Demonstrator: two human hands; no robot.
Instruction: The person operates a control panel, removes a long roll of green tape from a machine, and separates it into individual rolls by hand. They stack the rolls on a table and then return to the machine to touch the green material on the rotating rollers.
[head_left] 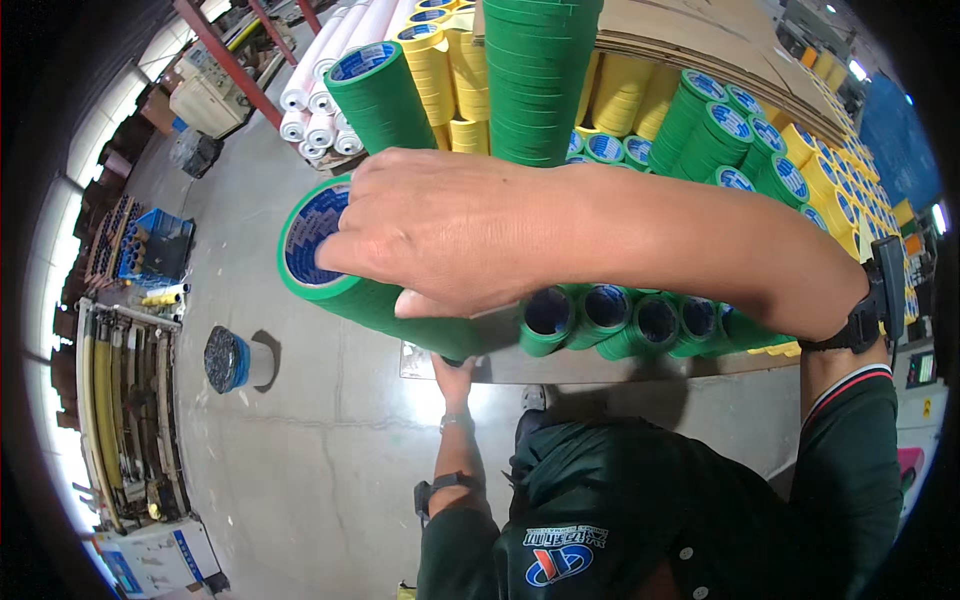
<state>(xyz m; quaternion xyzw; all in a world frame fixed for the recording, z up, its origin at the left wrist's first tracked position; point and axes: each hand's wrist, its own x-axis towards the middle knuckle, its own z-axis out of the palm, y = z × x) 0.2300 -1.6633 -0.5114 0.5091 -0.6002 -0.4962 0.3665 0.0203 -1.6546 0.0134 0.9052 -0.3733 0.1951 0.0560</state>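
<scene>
A tilted stack of green tape rolls (pixel 375 305) with blue-printed cores extends from left of centre down toward the table's near edge. My right hand (pixel 420 225) reaches across from the right and grips its top, fingers hooked into the core and thumb outside. At the lower end, my left hand (pixel 455 375) holds the stack from beneath, its fingers largely hidden. Just behind stands another green stack (pixel 385 110). A taller green column (pixel 537 80) rises beyond my right wrist. Several green stacks (pixel 607 308) line the near table edge, partly covered by my right forearm.
More green stacks (pixel 715 135) and yellow tape rolls (pixel 425 75) stand farther back, near cardboard sheets (pixel 690 30). White wrapped rolls (pixel 320 110) lie behind at left. On the floor are a bin with a black bag (pixel 225 360), a blue crate (pixel 155 240) and a rack (pixel 125 410).
</scene>
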